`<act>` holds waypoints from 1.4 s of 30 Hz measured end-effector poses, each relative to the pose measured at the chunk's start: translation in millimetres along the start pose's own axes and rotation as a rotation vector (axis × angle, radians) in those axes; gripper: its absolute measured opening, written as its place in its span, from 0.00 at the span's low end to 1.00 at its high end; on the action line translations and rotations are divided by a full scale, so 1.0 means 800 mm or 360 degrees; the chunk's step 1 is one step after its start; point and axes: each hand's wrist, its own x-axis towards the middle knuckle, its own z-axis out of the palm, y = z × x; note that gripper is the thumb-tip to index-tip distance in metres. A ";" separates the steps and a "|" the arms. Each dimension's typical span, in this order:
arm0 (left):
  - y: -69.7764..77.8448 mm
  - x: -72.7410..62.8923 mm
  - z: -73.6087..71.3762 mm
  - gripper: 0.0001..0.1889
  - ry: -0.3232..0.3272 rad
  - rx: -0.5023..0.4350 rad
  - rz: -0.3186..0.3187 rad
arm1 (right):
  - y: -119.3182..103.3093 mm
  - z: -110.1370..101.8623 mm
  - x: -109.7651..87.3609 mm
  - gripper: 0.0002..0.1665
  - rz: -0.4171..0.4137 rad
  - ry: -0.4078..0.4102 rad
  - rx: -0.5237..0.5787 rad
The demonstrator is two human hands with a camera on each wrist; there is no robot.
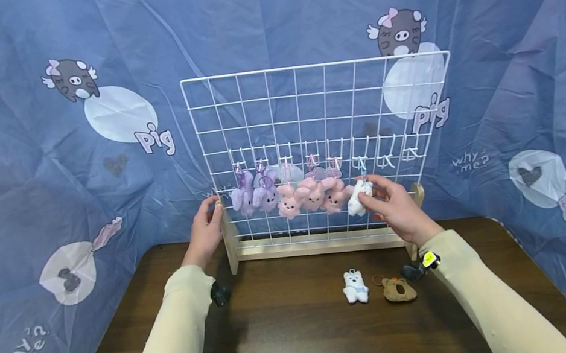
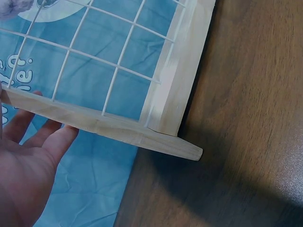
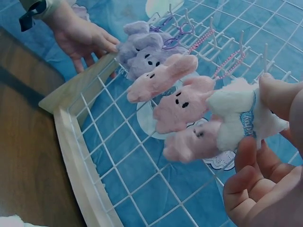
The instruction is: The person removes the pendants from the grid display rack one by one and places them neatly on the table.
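Observation:
My right hand [image 1: 397, 211] pinches a white plush charm [image 1: 356, 198] between thumb and fingers, just under a hook of the white wire grid [image 1: 284, 109]. In the right wrist view a blue band with lettering crosses the white plush [image 3: 236, 113]. My left hand [image 1: 206, 232] holds the wooden side post [image 2: 104, 124] at the grid's left end, some of its fingers hidden behind the wood. Beside the white charm hang pink plush charms [image 1: 313, 194] with beaded loops, and farther left, purple plush charms [image 1: 267, 195].
Hooks [image 1: 385, 160] without charms project from the grid at the right. On the brown table [image 1: 294, 327] lie a white bear charm [image 1: 355, 287] with a blue scarf and a brown plush charm [image 1: 399, 290]. A blue printed cloth [image 1: 259, 15] hangs behind the stand.

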 end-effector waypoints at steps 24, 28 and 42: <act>0.004 -0.004 0.000 0.23 -0.0013 0.0005 -0.0017 | -0.019 0.005 -0.019 0.23 -0.0174 -0.0074 -0.0017; 0.005 -0.004 0.000 0.23 -0.0004 0.0026 -0.0011 | -0.019 0.009 -0.021 0.25 -0.0180 -0.0089 -0.0045; 0.006 -0.004 -0.001 0.24 -0.0022 0.0010 -0.0031 | -0.008 0.032 -0.026 0.24 -0.0200 -0.0177 -0.0089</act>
